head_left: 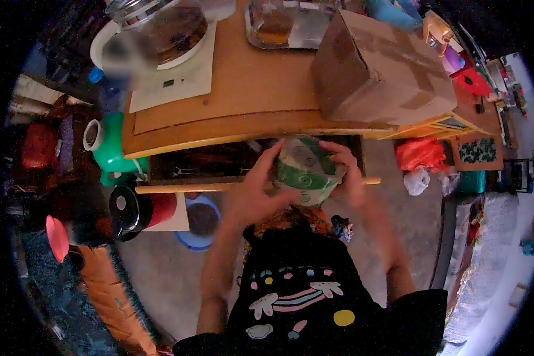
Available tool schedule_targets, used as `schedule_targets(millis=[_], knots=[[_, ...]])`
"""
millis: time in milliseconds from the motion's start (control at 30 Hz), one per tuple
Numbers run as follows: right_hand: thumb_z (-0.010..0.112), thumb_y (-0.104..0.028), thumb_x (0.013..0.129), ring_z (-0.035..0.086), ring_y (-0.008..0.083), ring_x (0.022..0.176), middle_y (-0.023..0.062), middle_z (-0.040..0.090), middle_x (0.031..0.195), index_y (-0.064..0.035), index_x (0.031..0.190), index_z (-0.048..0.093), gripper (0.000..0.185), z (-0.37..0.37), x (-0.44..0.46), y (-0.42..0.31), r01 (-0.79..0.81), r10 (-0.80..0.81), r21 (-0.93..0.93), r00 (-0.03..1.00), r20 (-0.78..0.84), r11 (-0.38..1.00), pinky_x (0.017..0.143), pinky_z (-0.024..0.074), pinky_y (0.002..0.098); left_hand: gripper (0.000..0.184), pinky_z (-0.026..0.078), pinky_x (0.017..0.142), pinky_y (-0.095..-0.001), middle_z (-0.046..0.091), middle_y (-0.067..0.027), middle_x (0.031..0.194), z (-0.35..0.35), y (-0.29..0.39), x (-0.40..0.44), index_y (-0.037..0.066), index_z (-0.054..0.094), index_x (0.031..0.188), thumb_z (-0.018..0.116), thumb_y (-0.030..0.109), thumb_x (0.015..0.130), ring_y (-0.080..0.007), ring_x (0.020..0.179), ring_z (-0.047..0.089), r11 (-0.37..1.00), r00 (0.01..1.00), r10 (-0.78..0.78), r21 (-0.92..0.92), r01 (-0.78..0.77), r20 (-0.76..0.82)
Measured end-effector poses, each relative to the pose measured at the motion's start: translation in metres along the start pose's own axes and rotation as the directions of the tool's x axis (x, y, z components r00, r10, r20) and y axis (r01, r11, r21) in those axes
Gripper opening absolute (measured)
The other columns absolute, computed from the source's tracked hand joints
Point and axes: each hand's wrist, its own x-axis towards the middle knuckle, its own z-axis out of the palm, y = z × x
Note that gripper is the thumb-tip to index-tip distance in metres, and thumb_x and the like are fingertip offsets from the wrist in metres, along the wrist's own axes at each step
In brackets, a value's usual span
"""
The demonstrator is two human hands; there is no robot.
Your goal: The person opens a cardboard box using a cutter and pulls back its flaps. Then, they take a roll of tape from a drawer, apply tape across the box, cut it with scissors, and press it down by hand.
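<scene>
Between my hands is a round green-and-white patterned container [305,178], held above the right part of an open drawer [207,163]; its exact kind I cannot make out. My left hand [264,187] curves round its left side, thumb along the lower edge. On the other side, my right hand [347,169] has its fingers bent against the upper right rim. The drawer's inside is dark, with a few thin shiny items in it.
A cardboard box [385,71] stands on the wooden cabinet top [261,83], with a metal tray [291,41] behind it. Leftward are a glass pot [172,35], a green thermos [113,142], a black-and-red kettle [139,212] and a blue basin [199,242]. Red bags [421,155] lie right.
</scene>
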Motion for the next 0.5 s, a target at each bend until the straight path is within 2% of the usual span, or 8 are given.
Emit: schedule_targets(millis=[67, 100, 167, 300, 367, 400, 467, 500], knots=[[0.065, 0.001, 0.053, 0.035, 0.0287, 0.106, 0.0162, 0.036, 0.115, -0.009, 0.095, 0.036, 0.052, 0.016, -0.001, 0.002, -0.171, 0.251, 0.444, 0.959, -0.128, 0.879, 0.084, 0.0335, 0.0368, 0.079, 0.029, 0.087, -0.0337, 0.034, -0.019, 0.114, 0.004, 0.015, -0.005, -0.001, 0.023, 0.119, 0.066, 0.03, 0.059, -0.0293, 0.106, 0.036, 0.945, 0.97, 0.242, 0.237, -0.226, -0.039], [0.065, 0.001, 0.053, 0.035, 0.0287, 0.106, 0.0162, 0.036, 0.115, -0.009, 0.095, 0.036, 0.052, 0.02, 0.0, 0.004, -0.158, 0.235, 0.45, 0.964, -0.121, 0.879, 0.084, 0.0335, 0.0368, 0.079, 0.029, 0.087, -0.0337, 0.034, -0.019, 0.114, 0.005, 0.021, -0.008, -0.001, 0.023, 0.119, 0.066, 0.03, 0.059, -0.0293, 0.106, 0.036, 0.941, 0.967, 0.25, 0.249, -0.23, -0.052], [0.063, 0.002, 0.055, 0.032, 0.0288, 0.109, 0.0187, 0.033, 0.116, -0.0113, 0.098, 0.032, 0.056, 0.026, 0.005, 0.008, 0.035, 0.003, 0.261, 0.99, -0.144, 0.965, 0.086, 0.0312, 0.0374, 0.09, 0.027, 0.09, -0.0349, 0.032, -0.0179, 0.118, 0.005, 0.031, -0.015, 0.0, 0.024, 0.12, 0.069, 0.036, 0.05, -0.0278, 0.109, 0.033, 0.909, 0.953, 0.291, 0.335, -0.249, -0.082], [0.063, -0.001, 0.058, 0.032, 0.029, 0.108, 0.0193, 0.031, 0.117, -0.0128, 0.101, 0.03, 0.055, 0.042, 0.016, -0.004, 0.043, -0.016, 0.325, 0.996, -0.085, 0.945, 0.088, 0.03, 0.0388, 0.085, 0.027, 0.089, -0.0361, 0.03, -0.0196, 0.12, 0.007, 0.04, -0.031, 0.0, 0.025, 0.119, 0.067, 0.034, 0.053, -0.031, 0.11, 0.031, 0.835, 0.914, 0.369, 0.492, -0.247, -0.167], [0.063, -0.005, 0.06, 0.033, 0.0298, 0.108, 0.0198, 0.031, 0.116, -0.0131, 0.1, 0.03, 0.053, 0.056, 0.026, -0.008, 0.093, -0.031, 0.492, 0.99, -0.134, 0.866, 0.088, 0.0304, 0.0389, 0.078, 0.027, 0.089, -0.038, 0.029, -0.021, 0.12, 0.008, 0.043, -0.039, 0.002, 0.029, 0.117, 0.066, 0.031, 0.055, -0.0335, 0.11, 0.031, 0.75, 0.849, 0.482, 0.603, -0.272, -0.216], [0.063, -0.005, 0.06, 0.033, 0.0298, 0.108, 0.0198, 0.031, 0.116, -0.0131, 0.1, 0.03, 0.053, 0.061, 0.028, -0.009, 0.109, -0.053, 0.508, 0.991, -0.124, 0.854, 0.088, 0.0304, 0.0389, 0.078, 0.027, 0.089, -0.038, 0.029, -0.021, 0.12, 0.007, 0.043, -0.042, 0.002, 0.029, 0.117, 0.066, 0.031, 0.055, -0.0335, 0.11, 0.031, 0.739, 0.839, 0.491, 0.621, -0.26, -0.233], [0.063, -0.009, 0.062, 0.035, 0.0298, 0.106, 0.0201, 0.032, 0.114, -0.0115, 0.098, 0.029, 0.049, 0.073, 0.032, -0.009, 0.05, 0.032, 0.67, 0.993, -0.11, 0.741, 0.086, 0.0333, 0.0381, 0.07, 0.027, 0.089, -0.0402, 0.027, -0.0217, 0.121, 0.006, 0.044, -0.051, 0.004, 0.033, 0.115, 0.066, 0.025, 0.057, -0.0349, 0.11, 0.03, 0.577, 0.755, 0.633, 0.756, -0.31, -0.173], [0.063, -0.009, 0.062, 0.035, 0.0298, 0.106, 0.0201, 0.032, 0.114, -0.0115, 0.098, 0.029, 0.049, 0.077, 0.037, -0.009, 0.061, 0.009, 0.685, 0.995, -0.098, 0.726, 0.086, 0.0333, 0.0381, 0.07, 0.027, 0.089, -0.0402, 0.027, -0.0217, 0.121, 0.005, 0.044, -0.056, 0.004, 0.033, 0.115, 0.066, 0.025, 0.057, -0.0349, 0.11, 0.03, 0.563, 0.746, 0.64, 0.774, -0.29, -0.186]])
